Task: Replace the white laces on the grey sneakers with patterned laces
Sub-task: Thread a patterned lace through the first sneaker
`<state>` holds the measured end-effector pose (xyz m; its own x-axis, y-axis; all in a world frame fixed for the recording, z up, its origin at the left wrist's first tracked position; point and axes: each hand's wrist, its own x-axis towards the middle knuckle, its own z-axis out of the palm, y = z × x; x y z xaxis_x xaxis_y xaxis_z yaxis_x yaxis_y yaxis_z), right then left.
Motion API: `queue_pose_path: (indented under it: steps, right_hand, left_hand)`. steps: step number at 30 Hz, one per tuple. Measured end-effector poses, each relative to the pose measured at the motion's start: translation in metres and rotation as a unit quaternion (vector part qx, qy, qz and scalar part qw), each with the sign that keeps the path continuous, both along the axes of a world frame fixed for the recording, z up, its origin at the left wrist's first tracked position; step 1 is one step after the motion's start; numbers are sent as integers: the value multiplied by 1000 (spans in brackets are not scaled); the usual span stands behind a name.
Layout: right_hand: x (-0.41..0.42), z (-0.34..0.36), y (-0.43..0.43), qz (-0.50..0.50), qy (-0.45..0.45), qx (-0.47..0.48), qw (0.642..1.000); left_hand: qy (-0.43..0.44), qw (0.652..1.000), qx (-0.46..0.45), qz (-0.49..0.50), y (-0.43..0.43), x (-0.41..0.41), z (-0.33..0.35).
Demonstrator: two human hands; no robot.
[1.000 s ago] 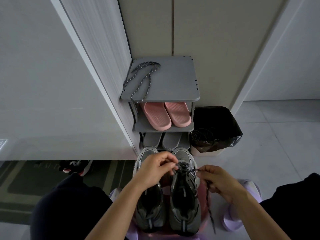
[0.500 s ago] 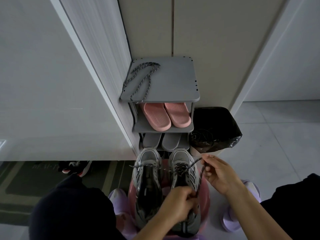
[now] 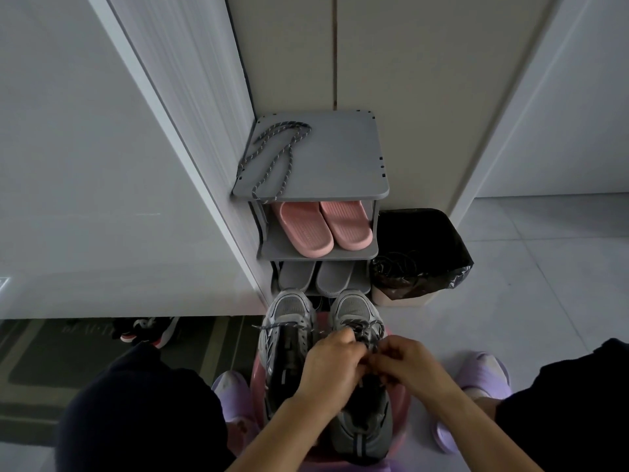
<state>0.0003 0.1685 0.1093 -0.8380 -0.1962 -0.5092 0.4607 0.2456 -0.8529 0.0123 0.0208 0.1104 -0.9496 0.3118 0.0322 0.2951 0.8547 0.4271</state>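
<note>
Two grey sneakers stand side by side on a pink stool (image 3: 401, 403) between my knees. The left sneaker (image 3: 287, 321) has no lace through its eyelets, and a loose patterned lace end lies across its toe. The right sneaker (image 3: 355, 310) carries a patterned lace (image 3: 369, 330) through its front eyelets. My left hand (image 3: 332, 367) and my right hand (image 3: 405, 367) meet over the right sneaker's tongue, fingers curled and pinching that lace. A second patterned lace (image 3: 275, 158) lies looped on top of the grey shoe rack (image 3: 340, 155).
Pink slides (image 3: 321, 228) and grey slides (image 3: 316, 275) fill the rack's lower shelves. A bin with a black bag (image 3: 420, 253) stands right of the rack. My feet wear lilac slippers (image 3: 476, 379). A dark shoe (image 3: 146, 330) lies on the mat at left.
My left hand has moved up from the heel to the lacing of the right sneaker. My right hand has come in from the right side to meet it.
</note>
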Motion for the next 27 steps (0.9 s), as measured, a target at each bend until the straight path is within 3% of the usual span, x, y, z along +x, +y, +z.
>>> queue_pose_path:
  steps: [4,13,16,20,24,27]
  right_hand:
    - [-2,-7,2,-74,24,26,997]
    - [0,-16,-3,-85,67,64,992]
    - [3,-17,-7,-109,60,35,992]
    - [6,-18,-14,-73,91,72,991]
    - [5,-19,-11,-58,40,29,997]
    - [5,-21,-10,-39,28,45,998]
  left_hand:
    - [-14,997,16,69,-10,0,-3]
    - [-29,993,-14,118,-3,4,-14]
    - [-12,993,25,112,0,7,-20]
    - [10,994,11,105,0,3,-25]
    - [12,992,64,104,-2,-2,-27]
    - [-11,995,54,88,-7,-5,-17]
